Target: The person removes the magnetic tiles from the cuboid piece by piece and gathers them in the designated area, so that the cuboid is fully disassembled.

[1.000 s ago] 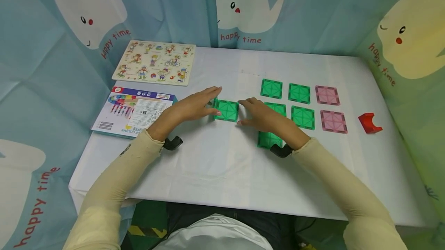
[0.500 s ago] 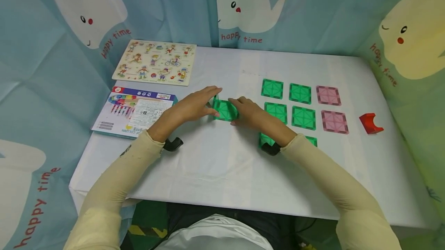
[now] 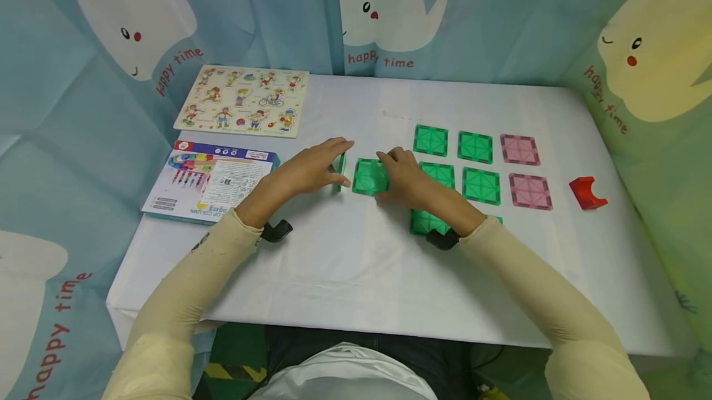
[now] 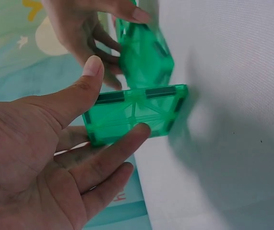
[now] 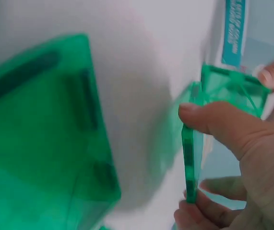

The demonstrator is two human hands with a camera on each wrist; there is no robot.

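Observation:
My left hand (image 3: 311, 168) holds a green magnetic tile (image 3: 340, 168) on edge between thumb and fingers. That tile (image 4: 163, 108) shows its clear, ribbed face in the left wrist view. Just to its right, my right hand (image 3: 408, 180) pinches a second green magnetic tile (image 3: 369, 176) by opposite edges. In the right wrist view, the thumb lies on the top edge of this second tile (image 5: 189, 148) and the fingers are below. A small gap separates the two tiles in the head view.
Right of my hands, several green tiles (image 3: 431, 140) lie in rows, partly under my right forearm. Two pink tiles (image 3: 520, 149) and a red notched block (image 3: 588, 193) lie farther right. On the left are a boxed toy (image 3: 208, 180) and a picture board (image 3: 241, 101).
My right hand first came left onto the second green tile and took hold of it. It then drew that tile slightly right, away from the upright one. My left hand stays almost still.

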